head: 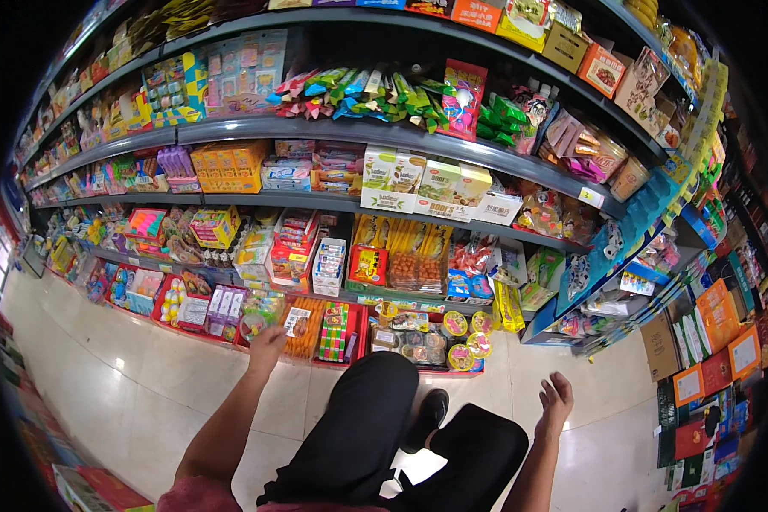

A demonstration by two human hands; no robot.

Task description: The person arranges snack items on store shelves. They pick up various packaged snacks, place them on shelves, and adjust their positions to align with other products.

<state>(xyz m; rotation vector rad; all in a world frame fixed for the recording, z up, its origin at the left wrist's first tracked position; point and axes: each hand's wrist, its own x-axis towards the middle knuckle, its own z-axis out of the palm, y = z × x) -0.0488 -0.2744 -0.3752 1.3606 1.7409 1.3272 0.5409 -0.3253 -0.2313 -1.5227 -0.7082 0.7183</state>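
Observation:
My left hand (267, 349) is at the front of the bottom row, fingers partly curled. Beside its fingertips are a clear round tub (251, 325) and a pack of orange stick snacks (306, 329); whether it grips either is unclear. To the right of that pack stand bright striped packets (334, 333) in a red tray (358, 333). Farther right, a tray holds dark round packaged snacks (416, 345) and several yellow-rimmed cups (461, 357). Over the tiled floor on the right, my right hand (555, 400) hangs with nothing in it, its fingers loosely apart.
Shop shelves (333, 131) full of packaged sweets curve across the front. A blue display rack (627, 246) juts out at the right. Stacked cartons (710, 371) line the right side. My bent knees (377, 397) are close to the bottom trays, above pale floor tiles (166, 377).

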